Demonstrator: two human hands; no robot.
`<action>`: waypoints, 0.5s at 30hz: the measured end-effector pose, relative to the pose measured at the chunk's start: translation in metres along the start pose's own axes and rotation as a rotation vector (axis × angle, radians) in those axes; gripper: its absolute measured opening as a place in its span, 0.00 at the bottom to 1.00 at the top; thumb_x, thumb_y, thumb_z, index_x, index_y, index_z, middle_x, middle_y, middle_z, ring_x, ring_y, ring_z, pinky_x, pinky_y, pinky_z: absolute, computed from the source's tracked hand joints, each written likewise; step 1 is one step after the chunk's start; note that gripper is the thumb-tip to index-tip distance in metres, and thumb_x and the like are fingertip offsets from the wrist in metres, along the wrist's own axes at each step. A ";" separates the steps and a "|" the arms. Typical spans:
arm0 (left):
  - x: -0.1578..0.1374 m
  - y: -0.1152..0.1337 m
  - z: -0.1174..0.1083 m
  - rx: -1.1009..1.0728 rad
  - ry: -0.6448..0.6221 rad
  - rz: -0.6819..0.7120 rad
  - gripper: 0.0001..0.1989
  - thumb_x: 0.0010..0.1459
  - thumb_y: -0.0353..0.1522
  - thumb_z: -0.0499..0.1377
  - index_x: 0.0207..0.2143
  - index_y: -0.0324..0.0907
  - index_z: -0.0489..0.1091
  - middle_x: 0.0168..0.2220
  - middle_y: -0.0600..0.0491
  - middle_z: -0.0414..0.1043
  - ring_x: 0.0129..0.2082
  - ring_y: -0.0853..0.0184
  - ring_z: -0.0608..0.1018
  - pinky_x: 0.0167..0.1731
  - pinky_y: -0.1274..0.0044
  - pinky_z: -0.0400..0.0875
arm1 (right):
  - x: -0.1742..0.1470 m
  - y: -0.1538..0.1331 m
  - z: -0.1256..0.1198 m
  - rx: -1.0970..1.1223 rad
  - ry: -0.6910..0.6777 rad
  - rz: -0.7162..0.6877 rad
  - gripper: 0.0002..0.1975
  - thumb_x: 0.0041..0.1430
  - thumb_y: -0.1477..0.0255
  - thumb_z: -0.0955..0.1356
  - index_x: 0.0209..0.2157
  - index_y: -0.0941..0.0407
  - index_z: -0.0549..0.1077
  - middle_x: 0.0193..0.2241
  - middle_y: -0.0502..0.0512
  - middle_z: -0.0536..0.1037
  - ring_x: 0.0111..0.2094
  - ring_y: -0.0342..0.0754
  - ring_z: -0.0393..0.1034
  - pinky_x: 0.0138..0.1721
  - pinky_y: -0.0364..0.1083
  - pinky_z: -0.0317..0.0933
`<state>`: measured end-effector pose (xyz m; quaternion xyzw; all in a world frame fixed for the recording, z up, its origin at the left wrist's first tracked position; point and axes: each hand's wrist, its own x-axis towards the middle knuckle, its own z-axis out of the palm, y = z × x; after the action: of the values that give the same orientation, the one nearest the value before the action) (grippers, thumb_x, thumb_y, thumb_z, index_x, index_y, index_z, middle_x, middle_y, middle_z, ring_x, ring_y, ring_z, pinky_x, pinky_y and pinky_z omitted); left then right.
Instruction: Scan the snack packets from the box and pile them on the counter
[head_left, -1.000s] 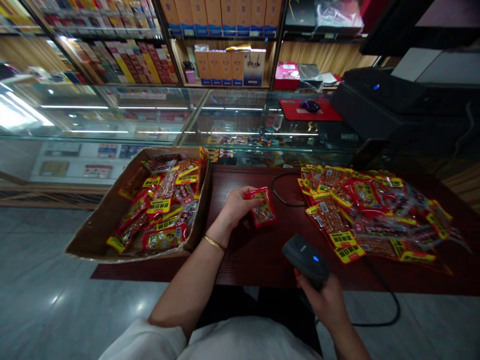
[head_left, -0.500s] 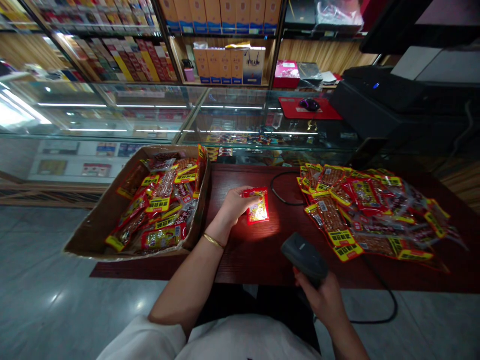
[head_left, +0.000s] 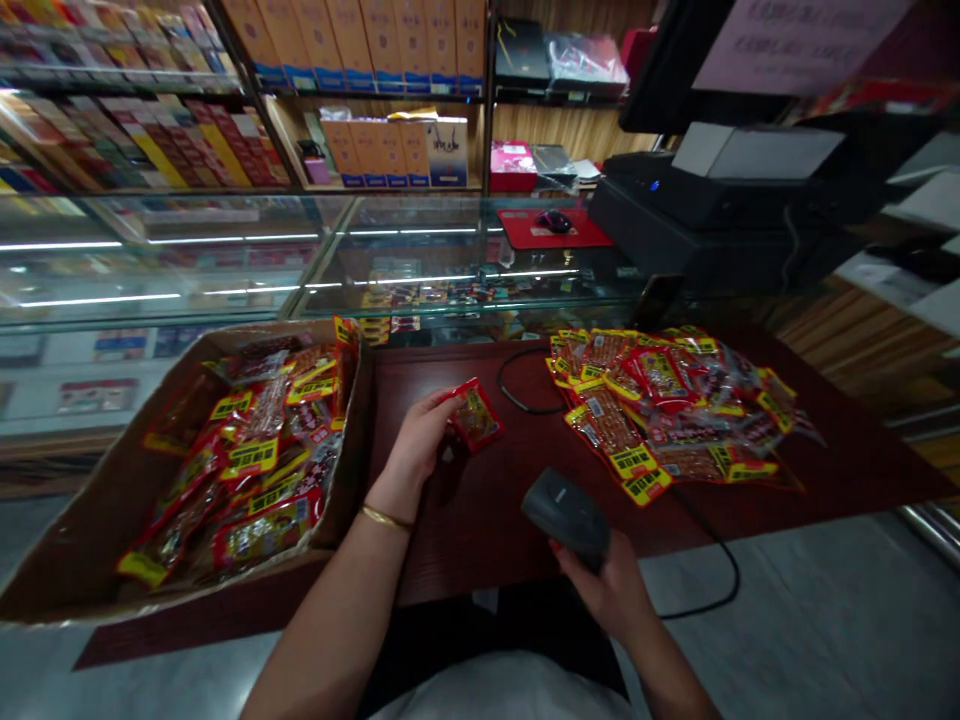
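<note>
My left hand [head_left: 420,440] is closed on the edge of a small red and yellow snack packet [head_left: 475,414], held just over the dark red table. In my right hand [head_left: 611,590] is a dark handheld barcode scanner [head_left: 568,512], its head tilted toward the packet. No light falls on the packet. Left of my left arm stands an open cardboard box [head_left: 356,455] with many red and yellow snack packets [head_left: 251,455] in it. To the right, a loose pile of similar snack packets [head_left: 660,385] lies on the table [head_left: 480,540].
Behind the table runs a glass display counter [head_left: 427,250], bearing a red mouse pad [head_left: 592,236] with a mouse [head_left: 553,221]. A black printer-like machine [head_left: 720,220] stands at the right. A black cable [head_left: 731,570] hangs past the table's front edge. Boxed goods [head_left: 367,45] fill the back shelves.
The bright scanner light on the packet has gone out. My left hand has tilted the packet, still gripping it. The whole view has swung to the right.
</note>
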<state>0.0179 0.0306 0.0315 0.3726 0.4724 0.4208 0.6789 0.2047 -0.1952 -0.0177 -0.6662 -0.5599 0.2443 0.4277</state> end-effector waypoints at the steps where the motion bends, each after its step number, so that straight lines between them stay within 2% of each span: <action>1: 0.001 -0.001 0.001 -0.014 0.008 -0.009 0.17 0.43 0.35 0.72 0.37 0.38 0.78 0.28 0.54 0.78 0.23 0.72 0.76 0.23 0.81 0.68 | 0.001 0.000 0.000 0.012 0.000 -0.002 0.09 0.60 0.66 0.70 0.37 0.55 0.81 0.34 0.57 0.86 0.34 0.54 0.82 0.40 0.47 0.74; 4: 0.003 -0.006 0.012 -0.075 -0.037 -0.064 0.16 0.43 0.31 0.71 0.37 0.38 0.77 0.32 0.52 0.79 0.27 0.71 0.78 0.25 0.81 0.72 | 0.002 -0.001 -0.001 0.067 -0.005 -0.012 0.08 0.60 0.68 0.70 0.38 0.55 0.80 0.35 0.57 0.86 0.35 0.53 0.82 0.40 0.46 0.74; 6: 0.003 -0.009 0.028 -0.100 -0.115 -0.121 0.15 0.45 0.28 0.70 0.38 0.39 0.77 0.35 0.51 0.80 0.29 0.70 0.79 0.28 0.80 0.75 | 0.002 -0.001 -0.002 0.098 -0.005 -0.021 0.08 0.59 0.69 0.70 0.39 0.55 0.80 0.37 0.57 0.85 0.36 0.53 0.82 0.41 0.46 0.74; 11: 0.000 -0.012 0.101 -0.090 -0.417 -0.231 0.11 0.52 0.24 0.66 0.40 0.38 0.76 0.40 0.47 0.80 0.35 0.68 0.81 0.36 0.76 0.79 | 0.002 -0.001 -0.004 0.134 0.005 -0.024 0.13 0.55 0.72 0.71 0.44 0.56 0.78 0.40 0.58 0.83 0.41 0.53 0.80 0.45 0.47 0.73; 15: 0.001 -0.011 0.151 -0.070 -0.652 -0.335 0.11 0.53 0.22 0.64 0.40 0.37 0.76 0.42 0.46 0.79 0.37 0.68 0.80 0.42 0.73 0.79 | 0.003 -0.001 -0.005 0.145 0.004 -0.025 0.13 0.54 0.74 0.71 0.43 0.56 0.78 0.40 0.58 0.84 0.40 0.54 0.80 0.45 0.48 0.73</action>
<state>0.1650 0.0114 0.0629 0.3812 0.2708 0.1789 0.8656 0.2084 -0.1941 -0.0140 -0.6270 -0.5483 0.2771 0.4791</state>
